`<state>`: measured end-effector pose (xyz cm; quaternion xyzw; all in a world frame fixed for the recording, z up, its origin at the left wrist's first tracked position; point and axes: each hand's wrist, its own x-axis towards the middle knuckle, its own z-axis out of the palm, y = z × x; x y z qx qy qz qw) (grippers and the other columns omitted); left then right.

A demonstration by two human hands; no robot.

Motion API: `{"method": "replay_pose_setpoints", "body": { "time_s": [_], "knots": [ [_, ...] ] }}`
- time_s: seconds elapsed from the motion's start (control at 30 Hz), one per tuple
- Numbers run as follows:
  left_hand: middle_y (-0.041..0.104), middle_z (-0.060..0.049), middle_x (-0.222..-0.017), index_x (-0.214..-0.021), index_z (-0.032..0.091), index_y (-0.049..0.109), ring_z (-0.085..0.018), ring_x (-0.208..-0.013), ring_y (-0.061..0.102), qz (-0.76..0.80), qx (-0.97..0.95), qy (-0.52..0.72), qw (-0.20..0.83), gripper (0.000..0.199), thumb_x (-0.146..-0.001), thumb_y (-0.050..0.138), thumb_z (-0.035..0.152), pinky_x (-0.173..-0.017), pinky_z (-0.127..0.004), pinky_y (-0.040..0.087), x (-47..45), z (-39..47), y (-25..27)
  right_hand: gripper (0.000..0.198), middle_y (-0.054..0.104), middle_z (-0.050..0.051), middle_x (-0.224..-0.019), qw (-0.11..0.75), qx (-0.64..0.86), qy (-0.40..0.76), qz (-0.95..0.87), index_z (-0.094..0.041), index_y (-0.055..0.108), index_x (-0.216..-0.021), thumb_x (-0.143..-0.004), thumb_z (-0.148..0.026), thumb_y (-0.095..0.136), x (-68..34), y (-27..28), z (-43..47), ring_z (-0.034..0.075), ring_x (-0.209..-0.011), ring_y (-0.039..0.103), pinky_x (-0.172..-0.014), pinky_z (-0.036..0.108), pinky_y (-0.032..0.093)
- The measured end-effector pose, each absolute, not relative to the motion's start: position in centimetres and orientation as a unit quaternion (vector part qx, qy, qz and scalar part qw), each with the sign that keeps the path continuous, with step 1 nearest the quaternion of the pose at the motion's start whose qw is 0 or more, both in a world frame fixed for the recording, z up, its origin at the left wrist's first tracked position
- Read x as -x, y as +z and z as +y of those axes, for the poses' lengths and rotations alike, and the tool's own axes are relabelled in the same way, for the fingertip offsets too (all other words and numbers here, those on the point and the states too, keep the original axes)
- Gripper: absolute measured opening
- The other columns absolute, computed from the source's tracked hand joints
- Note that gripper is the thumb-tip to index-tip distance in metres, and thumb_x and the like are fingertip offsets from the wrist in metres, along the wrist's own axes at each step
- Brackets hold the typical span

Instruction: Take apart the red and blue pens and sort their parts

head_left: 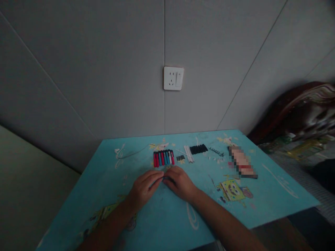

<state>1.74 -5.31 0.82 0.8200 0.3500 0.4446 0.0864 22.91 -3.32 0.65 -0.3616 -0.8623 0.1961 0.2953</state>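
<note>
My left hand [147, 185] and my right hand [181, 183] meet fingertip to fingertip above the middle of the table. Both are closed in a pinch around a small dark piece [169, 179], mostly covered by the fingers, so its kind is unclear. Just beyond them lies a row of short red, blue and white pen-like barrels [163, 158] with black ends. Small dark pieces [180, 158] lie to the right of that row, followed by a bunch of thin white sticks [188, 154] and a row of short black tubes [199, 149].
The table [104, 181] has a light blue cartoon-print cover and stands against a grey wall with a socket [173, 78]. Small dark parts [216, 151] and tiny white parts [218, 160] lie to the right, near a blurred-out flat packet [242, 162]. Dark carved furniture [295, 111] stands beyond the right edge.
</note>
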Motion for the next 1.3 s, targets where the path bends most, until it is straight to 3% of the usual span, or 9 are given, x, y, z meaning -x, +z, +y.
{"method": "replay_pose_setpoints", "body": {
  "time_s": [0.3,0.57,0.77,0.97,1.1,1.3],
  "knots": [
    [0.061,-0.009,-0.130,-0.140,0.026,0.046,-0.023,-0.120,0.058,0.372,-0.829,0.404,0.107,0.051,-0.091,0.058,0.016,-0.102,-0.040,0.050,-1.6,-4.9,-0.2,0.015,0.066,0.008,-0.096,0.280,0.384,0.165,-0.864,-0.020,0.065,-0.101,-0.092,-0.031,0.061,-22.9,0.8,-3.4,0.023,-0.095,0.058,-0.086,0.035,0.043],
    [0.067,-0.007,-0.122,-0.143,0.027,0.043,-0.020,-0.107,0.066,0.433,-0.784,0.396,0.202,0.052,-0.093,0.056,0.026,-0.095,-0.038,0.054,-1.8,-4.6,-0.5,0.008,0.062,0.004,-0.086,0.325,0.391,0.227,-0.830,-0.019,0.062,-0.090,-0.089,-0.027,0.063,-22.8,0.4,-3.1,0.018,-0.082,0.057,-0.078,0.030,0.043],
    [0.063,-0.006,-0.131,-0.145,0.029,0.042,-0.018,-0.115,0.062,0.413,-0.794,0.367,0.252,0.050,-0.096,0.051,0.023,-0.101,-0.036,0.050,-2.4,-4.8,-0.2,0.015,0.059,0.002,-0.078,0.317,0.371,0.245,-0.837,-0.019,0.056,-0.078,-0.088,-0.027,0.064,-22.4,-0.1,-3.0,0.016,-0.074,0.055,-0.072,0.028,0.042],
    [0.070,-0.004,-0.109,-0.135,0.026,0.051,-0.017,-0.098,0.066,0.447,-0.759,0.393,0.265,0.046,-0.090,0.059,0.021,-0.091,-0.031,0.053,-2.9,-5.1,0.2,0.011,0.063,0.004,-0.086,0.296,0.358,0.236,-0.854,-0.019,0.060,-0.084,-0.090,-0.028,0.062,-22.5,0.4,-3.3,0.019,-0.083,0.058,-0.080,0.033,0.043],
    [0.069,-0.003,-0.099,-0.136,0.025,0.048,-0.016,-0.090,0.066,0.502,-0.718,0.429,0.222,0.045,-0.092,0.056,0.021,-0.084,-0.030,0.053,-1.6,-3.7,0.0,0.013,0.066,0.005,-0.093,0.287,0.346,0.253,-0.857,-0.021,0.064,-0.098,-0.096,-0.028,0.053,-22.6,1.2,-3.5,0.019,-0.091,0.059,-0.086,0.034,0.043],
    [0.067,-0.002,-0.083,-0.119,0.021,0.056,-0.018,-0.078,0.064,0.609,-0.700,0.364,0.079,0.031,-0.088,0.059,0.022,-0.075,-0.031,0.050,1.3,0.3,-0.9,0.016,0.066,0.005,-0.089,0.273,0.343,0.239,-0.866,-0.020,0.065,-0.095,-0.097,-0.025,0.050,-22.5,1.0,-3.5,0.019,-0.087,0.059,-0.085,0.035,0.043]
  ]
}}
